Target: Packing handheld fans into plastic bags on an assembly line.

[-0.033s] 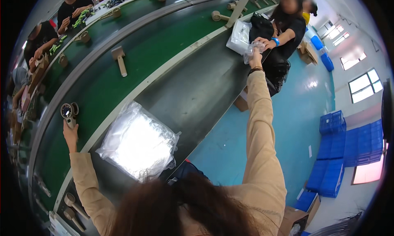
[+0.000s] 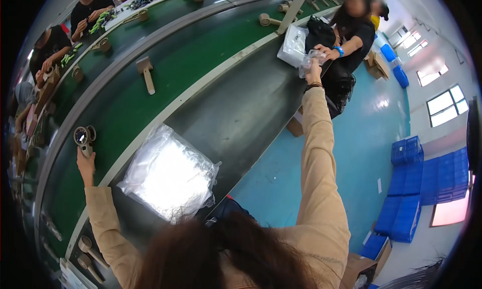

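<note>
Over the green conveyor at the left, my left hand (image 2: 86,164) is closed round the handle of a small beige handheld fan (image 2: 82,135) with a round dark head. My right arm stretches far forward to the right. At its end, my right hand (image 2: 314,72) grips a crumpled clear plastic bag (image 2: 308,63). A co-worker's hand (image 2: 327,53), with a blue band at the wrist, touches the same bag. Between my arms, a stack of clear plastic bags (image 2: 168,173) lies on the dark worktop (image 2: 226,113).
Another beige fan (image 2: 146,74) lies on the conveyor (image 2: 120,108). Two more fans (image 2: 86,245) rest near my left elbow. White bags (image 2: 292,45) lie by the co-worker. A post (image 2: 293,10) rises at the worktop's far edge. Blue crates (image 2: 404,188) stand at the right.
</note>
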Motion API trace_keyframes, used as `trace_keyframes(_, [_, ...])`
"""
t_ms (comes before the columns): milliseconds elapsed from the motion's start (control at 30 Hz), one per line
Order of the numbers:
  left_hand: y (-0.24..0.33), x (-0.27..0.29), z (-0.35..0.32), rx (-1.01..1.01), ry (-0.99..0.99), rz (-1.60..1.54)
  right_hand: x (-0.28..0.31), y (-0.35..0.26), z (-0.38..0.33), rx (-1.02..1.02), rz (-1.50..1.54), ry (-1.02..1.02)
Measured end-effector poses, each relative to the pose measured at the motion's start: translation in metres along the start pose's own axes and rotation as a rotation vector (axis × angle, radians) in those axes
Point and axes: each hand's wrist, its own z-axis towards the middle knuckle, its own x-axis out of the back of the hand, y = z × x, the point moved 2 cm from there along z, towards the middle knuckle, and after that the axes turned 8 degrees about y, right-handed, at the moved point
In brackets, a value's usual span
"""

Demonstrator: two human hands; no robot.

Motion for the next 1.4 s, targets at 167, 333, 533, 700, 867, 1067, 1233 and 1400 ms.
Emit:
trace_keyframes(167, [-0.007, 0.013, -0.008, 0.028, 0.083, 0.042, -0.007, -0.015, -0.012, -0.027, 0.027, -0.091])
trace_keyframes(333, [0.003, 0.027, -0.016, 0.041, 0.104, -0.072, -0.043, -0.011, -0.139, -0.110, -0.198, -0.545])
trace_keyframes(533, [0.050, 0.060, -0.070, 0.377, -0.070, -0.992, -0.077, 0.004, -0.409, -0.418, -0.324, -1.185])
trace_keyframes(700, [0.030, 0.106, -0.148, 0.408, 0.017, -0.723, -0.092, 0.011, -0.519, -0.479, -0.333, -1.469])
trace_keyframes(867, [-0.045, 0.146, -0.217, 0.585, 0.056, -0.701, -0.120, 0.019, -0.577, -0.517, -0.370, -1.652])
trace_keyframes(1067, [-0.092, 0.153, -0.243, 0.679, 0.012, -0.675, -0.130, 0.040, -0.620, -0.370, -0.457, -1.755])
trace_keyframes(1233, [-0.111, 0.165, -0.244, 0.620, 0.108, -0.522, -0.107, 0.035, -0.639, 0.250, -0.706, -1.775])
trace_keyframes(1400, [-0.128, 0.160, -0.246, 0.525, 0.084, -0.432, -0.086, 0.046, -0.637, 0.428, -0.763, -1.667])
